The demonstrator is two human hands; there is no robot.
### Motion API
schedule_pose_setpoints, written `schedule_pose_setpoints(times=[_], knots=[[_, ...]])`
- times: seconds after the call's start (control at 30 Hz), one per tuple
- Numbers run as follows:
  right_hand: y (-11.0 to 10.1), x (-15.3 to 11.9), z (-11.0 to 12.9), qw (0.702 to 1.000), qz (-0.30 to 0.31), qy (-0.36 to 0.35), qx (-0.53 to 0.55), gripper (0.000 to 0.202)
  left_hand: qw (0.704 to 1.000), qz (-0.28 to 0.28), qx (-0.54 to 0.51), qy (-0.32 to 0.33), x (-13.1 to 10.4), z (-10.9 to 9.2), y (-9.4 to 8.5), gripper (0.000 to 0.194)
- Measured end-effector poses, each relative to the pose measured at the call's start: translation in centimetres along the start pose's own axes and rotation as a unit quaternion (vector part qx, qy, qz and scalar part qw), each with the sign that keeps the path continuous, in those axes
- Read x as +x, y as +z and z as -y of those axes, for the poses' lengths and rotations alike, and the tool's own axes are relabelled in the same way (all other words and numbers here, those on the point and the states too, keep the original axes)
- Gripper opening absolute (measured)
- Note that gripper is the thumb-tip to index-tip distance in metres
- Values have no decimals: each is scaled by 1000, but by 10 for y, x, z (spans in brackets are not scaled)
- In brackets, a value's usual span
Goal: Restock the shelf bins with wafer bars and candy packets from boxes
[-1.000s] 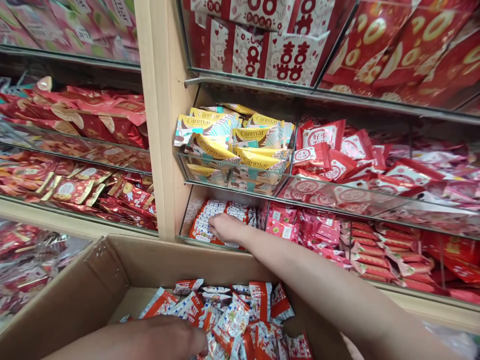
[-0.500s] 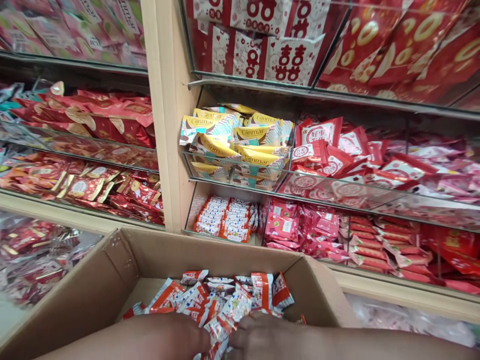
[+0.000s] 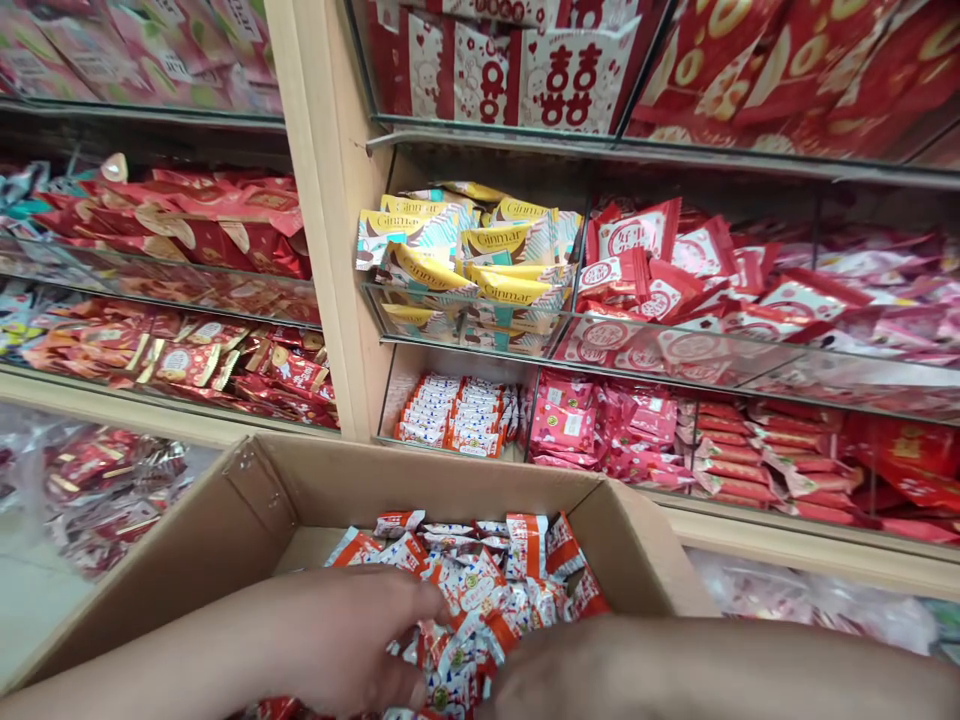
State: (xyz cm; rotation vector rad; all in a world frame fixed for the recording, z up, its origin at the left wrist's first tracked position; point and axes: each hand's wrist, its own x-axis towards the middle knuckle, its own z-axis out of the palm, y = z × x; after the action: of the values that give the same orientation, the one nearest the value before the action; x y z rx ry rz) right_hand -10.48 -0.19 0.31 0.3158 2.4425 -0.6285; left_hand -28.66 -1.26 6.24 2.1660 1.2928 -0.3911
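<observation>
An open cardboard box holds a pile of small red, white and blue snack packets. Coming in from the left, my left hand rests in the pile, its thumb and fingers apart and curved beside the packets. I see no packet clearly gripped in it. My right hand is low at the right side of the same pile, touching packets. It is smeared by motion, and its fingers are hidden. The two hands are apart, with packets between them.
Shelves stand behind the box. A lower compartment holds rows of similar packets. Above it are yellow Ginmar packets, with red-and-white packets to the right. A wooden post divides the shelves. Plastic-bagged goods lie at left.
My hands have separated: the left has moved up and left with its fingers opening, the right slightly right. The shelves and box appear higher in view. Some packets have shifted.
</observation>
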Motion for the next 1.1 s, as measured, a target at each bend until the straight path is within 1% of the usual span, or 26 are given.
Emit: schedule_pose_setpoints(times=[0.03,0.07,0.1,0.13,0.17,0.2,0.23,0.3,0.33,0.4,0.47,0.5,0.57,0.6,0.63,0.67,0.73,0.8,0.87,0.93,1.0,1.1], knots=[[-5,-8,-1,999,-41,7,32,22,1000,-7,-27,7,1,2,-2,48],[-11,-17,-3,993,-95,20,71,27,998,-12,-61,22,3,4,-5,57],[-17,-25,-5,980,-158,34,116,31,994,-16,-100,42,4,6,-7,68],[-23,-33,-8,959,-224,45,167,32,987,-20,-142,66,7,6,-9,78],[-29,-39,-12,931,-288,49,218,33,978,-23,-188,93,10,7,-10,84],[-34,-44,-16,898,-348,41,265,32,963,-27,-238,120,13,6,-10,85],[-39,-46,-20,864,-402,23,304,32,945,-33,-294,139,16,6,-10,80],[-45,-45,-28,800,-486,-16,352,32,900,-51,-410,140,21,3,-9,59],[-46,-43,-31,776,-514,-26,365,33,877,-65,-460,126,22,2,-8,52],[-47,-37,-35,741,-551,-34,382,32,840,-104,-526,83,24,0,-7,44],[-46,-32,-35,715,-578,-30,391,31,819,-143,-553,52,25,0,-6,43],[-45,-31,-35,707,-588,-21,392,30,810,-161,-562,44,26,0,-6,42],[-42,-30,-36,698,-604,19,385,28,787,-179,-589,47,27,1,-6,38],[-41,-30,-37,692,-612,42,382,28,770,-183,-609,54,27,1,-6,34],[-39,-31,-39,679,-624,59,382,28,750,-187,-632,59,28,1,-7,30],[-38,-31,-40,660,-642,67,385,29,728,-190,-656,61,28,1,-8,26],[-36,-33,-44,608,-686,60,396,30,683,-201,-700,58,28,0,-11,20],[-34,-35,-46,561,-717,37,413,30,654,-208,-725,57,27,0,-14,19],[-34,-34,-46,534,-727,13,431,30,646,-201,-734,63,26,1,-17,17],[-35,-32,-43,518,-731,-3,445,29,654,-187,-731,59,25,2,-18,17],[-36,-30,-40,517,-729,-7,448,29,665,-175,-724,52,23,1,-16,19],[-37,-27,-36,535,-718,0,445,29,684,-152,-711,58,22,-1,-12,30]])
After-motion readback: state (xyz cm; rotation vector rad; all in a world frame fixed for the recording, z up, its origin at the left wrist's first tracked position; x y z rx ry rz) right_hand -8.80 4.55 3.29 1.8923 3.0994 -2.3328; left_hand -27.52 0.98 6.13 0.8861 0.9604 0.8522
